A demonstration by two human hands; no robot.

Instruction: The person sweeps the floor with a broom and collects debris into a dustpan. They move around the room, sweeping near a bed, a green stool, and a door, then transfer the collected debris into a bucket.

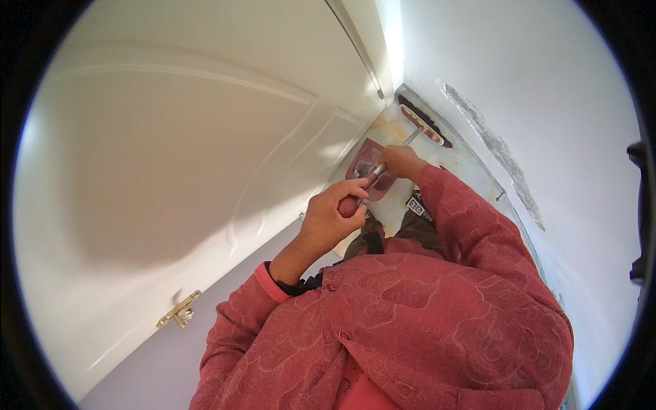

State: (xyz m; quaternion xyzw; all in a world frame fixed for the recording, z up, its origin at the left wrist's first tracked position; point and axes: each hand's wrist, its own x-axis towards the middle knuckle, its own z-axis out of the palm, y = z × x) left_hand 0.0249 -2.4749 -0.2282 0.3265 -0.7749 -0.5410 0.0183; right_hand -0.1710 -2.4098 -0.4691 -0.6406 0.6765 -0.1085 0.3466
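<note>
A broom (421,123) with a red and cream head and dark bristles stands on the floor by the right-hand wall. My right hand (405,161) is closed around its shaft, partway up. Nearer my body, my left hand (333,215) grips the upper end of the handle (349,206), which has a rounded reddish grip. Below the hands is a reddish dustpan (359,159) with grey debris in it, partly covered by the handle and my right hand. Whether a separate dustpan handle is also held cannot be told.
A cream panelled door (179,154) with a brass-coloured handle (179,310) fills the left side. On the right rises a white wall (564,128) with a rough grey patch (497,154). The marbled floor (392,210) narrows to a corner beyond the broom. My feet are below my hands.
</note>
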